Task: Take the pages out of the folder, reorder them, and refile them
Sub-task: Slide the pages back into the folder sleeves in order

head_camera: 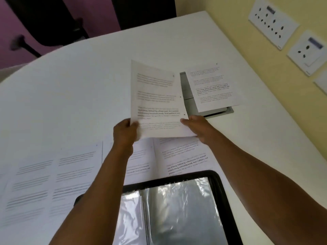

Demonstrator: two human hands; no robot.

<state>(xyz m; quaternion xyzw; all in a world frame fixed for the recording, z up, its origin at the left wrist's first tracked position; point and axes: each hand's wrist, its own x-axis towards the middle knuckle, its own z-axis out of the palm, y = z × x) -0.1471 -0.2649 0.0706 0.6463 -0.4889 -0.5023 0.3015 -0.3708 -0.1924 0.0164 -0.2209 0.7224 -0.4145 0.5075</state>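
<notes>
Both hands hold one page (159,101) raised at the centre of the frame. The left hand (124,132) has its grip curled round the page's lower left corner; the right hand (196,125) pinches the lower right edge. One more page (215,88) lies at the upper right on the white counter (70,85), partly covering a grey hatch (190,103). Along the lower left, about four pages (53,183) lie side by side, overlapping; the blur prevents an exact count. The open folder (219,191), black-rimmed with shiny clear sleeves, lies at the bottom centre. Two socket plates (272,23) sit on the yellow wall (221,9), upper right.
</notes>
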